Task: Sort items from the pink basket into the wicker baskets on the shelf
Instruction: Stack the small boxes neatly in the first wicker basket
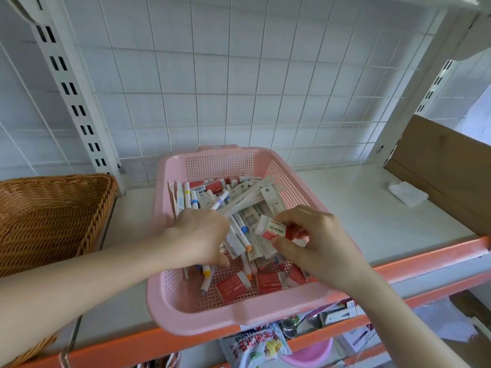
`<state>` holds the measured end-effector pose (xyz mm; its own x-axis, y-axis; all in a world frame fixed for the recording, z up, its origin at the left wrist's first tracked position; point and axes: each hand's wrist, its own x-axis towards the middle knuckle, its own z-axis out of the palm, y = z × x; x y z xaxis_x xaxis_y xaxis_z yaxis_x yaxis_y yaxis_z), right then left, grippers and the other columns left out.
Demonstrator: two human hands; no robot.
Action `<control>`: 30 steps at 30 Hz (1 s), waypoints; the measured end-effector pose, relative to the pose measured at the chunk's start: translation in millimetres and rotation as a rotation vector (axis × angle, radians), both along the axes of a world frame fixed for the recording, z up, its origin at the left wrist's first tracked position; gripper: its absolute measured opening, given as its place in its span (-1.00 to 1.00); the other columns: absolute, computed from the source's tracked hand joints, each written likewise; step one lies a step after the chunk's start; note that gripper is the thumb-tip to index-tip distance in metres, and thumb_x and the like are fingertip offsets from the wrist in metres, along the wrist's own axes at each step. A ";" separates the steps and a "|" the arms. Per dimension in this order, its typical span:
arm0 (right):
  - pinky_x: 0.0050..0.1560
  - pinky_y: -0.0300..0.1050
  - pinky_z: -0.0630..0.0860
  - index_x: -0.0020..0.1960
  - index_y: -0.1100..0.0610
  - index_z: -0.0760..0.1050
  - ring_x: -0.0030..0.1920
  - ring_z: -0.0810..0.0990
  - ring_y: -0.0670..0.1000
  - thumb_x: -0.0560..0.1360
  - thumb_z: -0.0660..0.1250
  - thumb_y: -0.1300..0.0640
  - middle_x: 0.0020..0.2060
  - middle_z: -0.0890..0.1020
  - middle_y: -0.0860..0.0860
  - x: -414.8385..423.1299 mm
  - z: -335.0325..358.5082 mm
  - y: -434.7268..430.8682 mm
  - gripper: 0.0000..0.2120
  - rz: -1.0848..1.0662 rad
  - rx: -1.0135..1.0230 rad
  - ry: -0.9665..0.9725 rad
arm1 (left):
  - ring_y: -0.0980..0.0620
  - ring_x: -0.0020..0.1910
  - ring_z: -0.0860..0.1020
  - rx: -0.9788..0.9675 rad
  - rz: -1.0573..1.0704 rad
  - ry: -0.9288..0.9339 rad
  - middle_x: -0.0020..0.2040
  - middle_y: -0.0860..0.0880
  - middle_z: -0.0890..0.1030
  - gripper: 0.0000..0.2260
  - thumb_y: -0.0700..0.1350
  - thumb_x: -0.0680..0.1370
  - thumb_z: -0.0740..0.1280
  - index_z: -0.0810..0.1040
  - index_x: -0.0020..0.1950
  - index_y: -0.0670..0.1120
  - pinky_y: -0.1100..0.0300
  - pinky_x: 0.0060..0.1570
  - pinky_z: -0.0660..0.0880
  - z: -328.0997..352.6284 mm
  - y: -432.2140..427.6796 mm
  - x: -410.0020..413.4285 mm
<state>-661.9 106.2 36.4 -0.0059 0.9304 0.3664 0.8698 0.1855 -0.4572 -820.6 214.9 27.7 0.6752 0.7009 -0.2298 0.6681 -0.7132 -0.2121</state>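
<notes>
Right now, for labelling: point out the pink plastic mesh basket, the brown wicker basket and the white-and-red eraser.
pink plastic mesh basket (202,317), head view, near rim.
brown wicker basket (47,208), head view, woven wall.
white-and-red eraser (275,229), head view, printed face.

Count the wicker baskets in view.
1. The wicker basket sits at the left end of the shelf, left of the pink basket. Wicker showing below the left forearm looks like the same basket; others may lie out of frame.

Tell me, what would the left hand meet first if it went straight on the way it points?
The left hand grips long white packets pointing that way; beyond them, probably the pink basket at its right wall.
</notes>
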 end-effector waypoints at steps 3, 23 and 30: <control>-0.21 -0.29 0.42 -0.05 0.16 0.60 -0.32 0.48 -0.13 0.38 0.39 0.15 -0.29 0.54 -0.06 0.2 0.0 -0.7 -0.83 0.043 -0.008 0.014 | 0.11 -0.44 0.30 -0.027 0.005 -0.015 -0.38 0.04 0.37 -0.63 0.15 0.48 0.35 0.32 -0.33 -0.06 0.22 -0.46 0.23 1.1 -3.2 -2.5; -0.18 -0.35 0.39 -0.04 0.28 0.57 -0.30 0.45 0.02 0.33 0.30 0.22 -0.22 0.55 0.10 -44.3 22.3 23.3 -0.76 0.351 0.164 -0.074 | -0.05 -0.20 0.57 0.328 0.136 -0.722 -0.13 -0.08 0.54 -0.74 -0.07 0.38 0.37 0.61 -0.01 -0.17 0.24 -0.36 0.46 24.7 -83.3 -102.6; -0.29 -0.35 0.26 -0.05 0.29 0.57 -0.31 0.47 0.02 0.37 0.29 0.18 -0.22 0.55 0.12 -140.5 21.5 17.6 -0.77 0.488 0.235 -0.073 | -0.03 -0.26 0.55 0.427 0.295 -0.745 -0.08 -0.06 0.54 -0.66 0.04 0.46 0.14 0.57 0.02 -0.13 0.30 -0.42 0.35 16.9 -120.6 -199.5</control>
